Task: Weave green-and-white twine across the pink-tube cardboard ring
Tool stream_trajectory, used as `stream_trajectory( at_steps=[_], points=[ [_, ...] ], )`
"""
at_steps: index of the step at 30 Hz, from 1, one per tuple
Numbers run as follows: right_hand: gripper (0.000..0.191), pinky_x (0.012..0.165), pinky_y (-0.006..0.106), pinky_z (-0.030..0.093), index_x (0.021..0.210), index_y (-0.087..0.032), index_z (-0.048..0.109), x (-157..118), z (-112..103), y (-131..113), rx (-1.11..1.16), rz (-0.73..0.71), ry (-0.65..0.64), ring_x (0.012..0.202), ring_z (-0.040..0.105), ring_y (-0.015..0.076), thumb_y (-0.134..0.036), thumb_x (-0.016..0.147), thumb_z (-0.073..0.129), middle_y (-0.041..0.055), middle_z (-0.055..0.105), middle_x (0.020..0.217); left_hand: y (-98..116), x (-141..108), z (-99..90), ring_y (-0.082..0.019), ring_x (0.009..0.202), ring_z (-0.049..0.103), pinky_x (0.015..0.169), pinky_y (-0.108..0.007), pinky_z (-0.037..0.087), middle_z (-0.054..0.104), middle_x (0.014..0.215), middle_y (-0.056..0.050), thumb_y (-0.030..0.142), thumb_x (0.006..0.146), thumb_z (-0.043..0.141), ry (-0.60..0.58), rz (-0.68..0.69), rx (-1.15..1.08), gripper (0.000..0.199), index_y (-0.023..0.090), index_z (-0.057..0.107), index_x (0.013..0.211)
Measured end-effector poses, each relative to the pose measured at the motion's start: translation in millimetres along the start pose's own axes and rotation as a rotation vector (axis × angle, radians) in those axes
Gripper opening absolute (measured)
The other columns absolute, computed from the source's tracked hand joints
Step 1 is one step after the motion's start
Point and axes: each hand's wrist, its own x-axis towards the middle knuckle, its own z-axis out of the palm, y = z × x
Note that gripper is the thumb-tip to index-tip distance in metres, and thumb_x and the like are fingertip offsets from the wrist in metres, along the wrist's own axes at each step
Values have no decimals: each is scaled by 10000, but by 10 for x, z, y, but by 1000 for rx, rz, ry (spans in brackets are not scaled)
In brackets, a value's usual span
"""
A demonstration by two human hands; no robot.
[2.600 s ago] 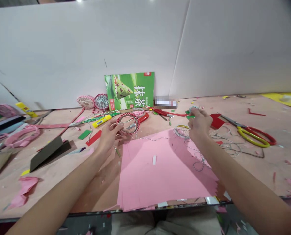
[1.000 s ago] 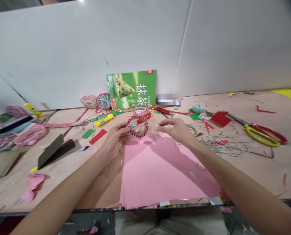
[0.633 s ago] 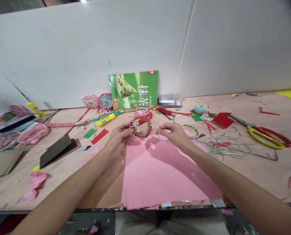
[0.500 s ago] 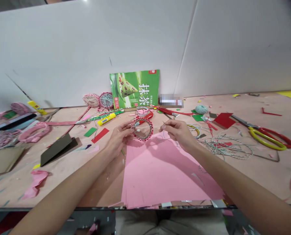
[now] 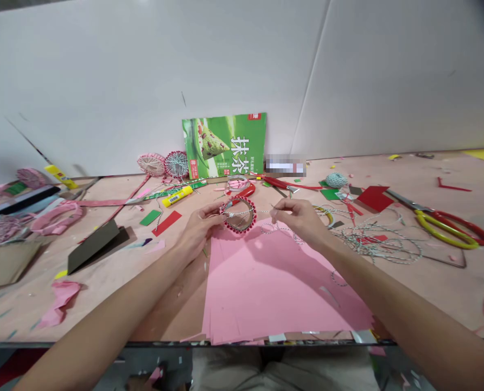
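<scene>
We find the left forearm (image 5: pixel 103 309) and right forearm (image 5: pixel 388 293) extended inward, left hand (image 5: pixel 199 227) curled, right hand (image 5: pixel 299 218) pinching, thumb to forefinger.

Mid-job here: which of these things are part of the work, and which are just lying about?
Part of the work:
- left hand, holding the red-edged ring
- right hand, pinching twisted silver wire

Lying about:
- yellow-handled scissors
- yellow glue stick
- green printed card
- stack of pink paper
</scene>
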Motion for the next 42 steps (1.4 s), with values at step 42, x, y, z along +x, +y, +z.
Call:
stream_trajectory(
  at_steps=[42],
  points=[
    [274,695,328,550,1030,-230,822,253,139,-286,-35,-329,-184,788,678,187,-446,926,690,78,780,975,70,-60,49,-209,910,748,813,-294,588,798,1098,-91,199,638,914,35,52,-36,557,170,768,1174]
  ],
)
